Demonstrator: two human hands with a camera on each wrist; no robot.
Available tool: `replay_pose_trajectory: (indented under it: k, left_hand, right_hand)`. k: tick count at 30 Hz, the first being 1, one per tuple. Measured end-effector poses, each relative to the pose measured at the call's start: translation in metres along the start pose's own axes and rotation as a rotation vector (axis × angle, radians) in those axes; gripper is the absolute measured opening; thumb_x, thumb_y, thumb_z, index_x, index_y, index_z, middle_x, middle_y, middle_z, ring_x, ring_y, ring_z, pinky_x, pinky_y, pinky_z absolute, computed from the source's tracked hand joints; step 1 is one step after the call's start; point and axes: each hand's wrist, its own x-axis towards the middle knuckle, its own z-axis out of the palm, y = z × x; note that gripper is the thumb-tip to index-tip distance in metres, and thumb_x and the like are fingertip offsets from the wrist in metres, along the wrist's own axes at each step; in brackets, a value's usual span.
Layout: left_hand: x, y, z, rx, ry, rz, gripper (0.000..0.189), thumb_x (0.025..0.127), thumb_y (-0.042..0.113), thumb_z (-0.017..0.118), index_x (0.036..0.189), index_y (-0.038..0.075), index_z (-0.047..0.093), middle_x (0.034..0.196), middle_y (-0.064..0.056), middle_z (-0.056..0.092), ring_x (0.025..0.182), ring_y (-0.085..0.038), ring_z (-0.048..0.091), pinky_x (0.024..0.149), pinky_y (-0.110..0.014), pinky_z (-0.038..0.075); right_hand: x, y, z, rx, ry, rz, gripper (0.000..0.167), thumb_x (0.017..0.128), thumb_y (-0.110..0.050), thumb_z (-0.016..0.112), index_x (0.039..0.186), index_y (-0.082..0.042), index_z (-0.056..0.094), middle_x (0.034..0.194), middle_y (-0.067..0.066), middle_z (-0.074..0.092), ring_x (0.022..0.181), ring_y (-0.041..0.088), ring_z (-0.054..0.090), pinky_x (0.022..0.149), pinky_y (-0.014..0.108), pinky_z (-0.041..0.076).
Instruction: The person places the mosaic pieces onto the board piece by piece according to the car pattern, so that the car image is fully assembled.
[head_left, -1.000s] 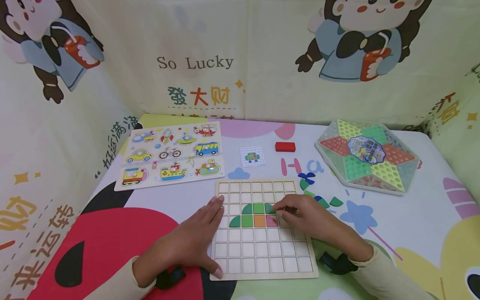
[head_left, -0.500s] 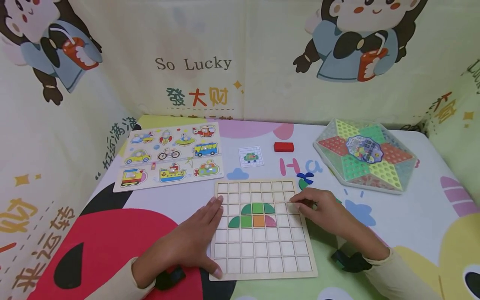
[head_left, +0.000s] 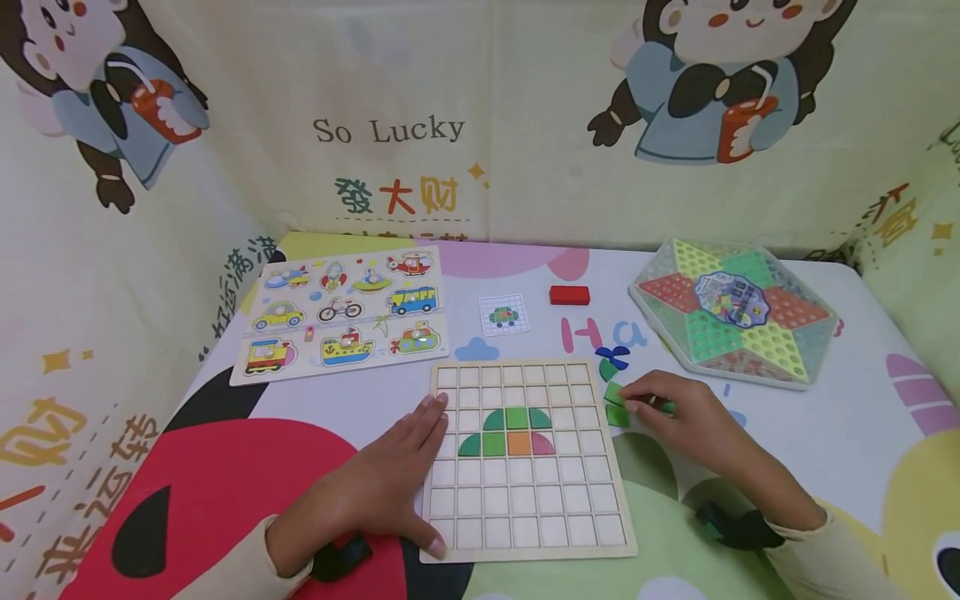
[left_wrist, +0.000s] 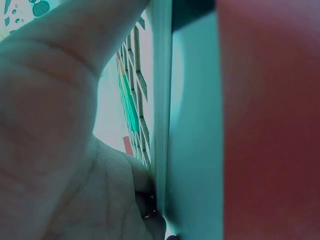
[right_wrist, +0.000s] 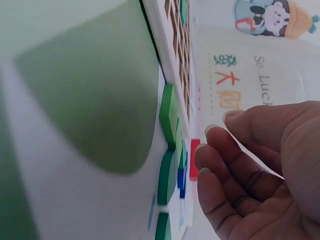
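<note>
At the near edge of the worktop (head_left: 825,433), the left hand (head_left: 382,483) lies flat with straight fingers against the left rim of the wooden grid board (head_left: 525,546), pressing it steady and holding nothing. On the board, seven coloured tiles (head_left: 506,431) are seated in the third and fourth rows: two green quarter-rounds flanking a green square above, and a green quarter-round, a green square, an orange square and a pink quarter-round below. All remaining cells are bare, so the figure is judged only partly built. Just beside the board's right rim, the right hand (head_left: 686,417) rests over the loose green pieces (head_left: 617,404); the right wrist view shows its fingers (right_wrist: 220,160) loosely curled and apart from the pieces, gripping nothing. A blue piece (head_left: 611,354) lies just beyond. Farther back sit the pattern card (head_left: 503,315) and a red block (head_left: 569,294); its vehicle-like picture appears to include further pieces not yet placed. Toward the far corners lie a vehicle puzzle (head_left: 341,312) and a star game board (head_left: 738,312).
</note>
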Motion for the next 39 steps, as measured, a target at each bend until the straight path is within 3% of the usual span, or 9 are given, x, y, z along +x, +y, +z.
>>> replay_pose_trajectory:
  k: [9,20,29,39]
  left_hand:
    - [-0.001,0.001,0.0,0.021,0.007,0.011,0.133,0.056,0.073,0.077,0.154,0.004,0.02,0.162,-0.01,0.003,0.147,-0.029,-0.001,0.113,-0.05,0.021]
    - [0.0,0.002,0.001,0.018,0.001,0.001,0.132,0.056,0.071,0.078,0.155,0.005,0.02,0.162,-0.01,0.004,0.147,-0.029,0.001,0.113,-0.051,0.022]
    - [0.001,0.001,0.001,0.018,-0.004,-0.001,0.132,0.056,0.072,0.078,0.155,0.005,0.02,0.163,-0.009,0.003,0.147,-0.028,0.0,0.113,-0.051,0.022]
    - [0.001,0.0,0.001,0.006,0.003,0.009,0.132,0.056,0.072,0.077,0.155,0.005,0.02,0.162,-0.009,0.003,0.147,-0.028,0.0,0.113,-0.05,0.022]
  right_hand:
    - [-0.009,0.007,-0.01,-0.138,0.014,0.087,0.025,0.08,0.006,0.074,0.102,-0.006,0.075,0.094,-0.001,0.069,0.074,0.005,0.054,0.059,0.02,0.047]
    - [-0.013,0.015,-0.011,-0.141,-0.041,0.143,0.025,0.081,0.003,0.076,0.104,-0.003,0.074,0.096,0.001,0.068,0.075,0.006,0.055,0.062,0.023,0.049]
    - [-0.014,0.016,-0.008,-0.141,-0.035,0.13,0.027,0.075,0.0,0.082,0.1,-0.004,0.074,0.091,-0.003,0.062,0.072,0.004,0.052,0.061,0.023,0.049]
    - [-0.009,0.013,-0.007,-0.128,-0.12,0.228,0.028,0.078,-0.002,0.08,0.105,-0.003,0.072,0.089,-0.001,0.057,0.071,0.011,0.048,0.057,0.023,0.043]
